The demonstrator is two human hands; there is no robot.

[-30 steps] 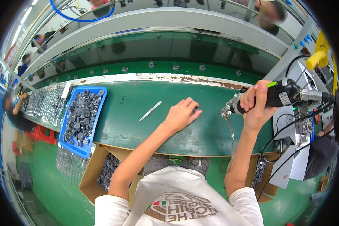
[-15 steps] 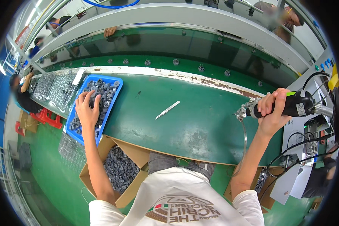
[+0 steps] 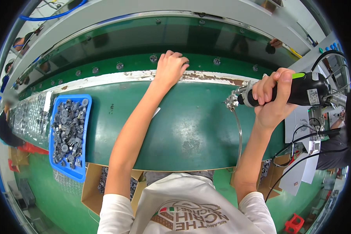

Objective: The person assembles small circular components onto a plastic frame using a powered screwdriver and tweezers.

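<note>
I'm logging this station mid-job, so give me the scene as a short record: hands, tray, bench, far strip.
Left hand: at the near side of the green strip; cannot tell whether it holds anything
Right hand: gripping a black handheld tool
Tray: blue tray on the left, holding gray parts
Bench: green bench top; a slim pale object partly hidden by the left forearm
Far strip: small round parts, spaced apart

Tray (image 3: 86, 132) on table (image 3: 191, 140), box (image 3: 90, 181) seemingly beneath
</note>
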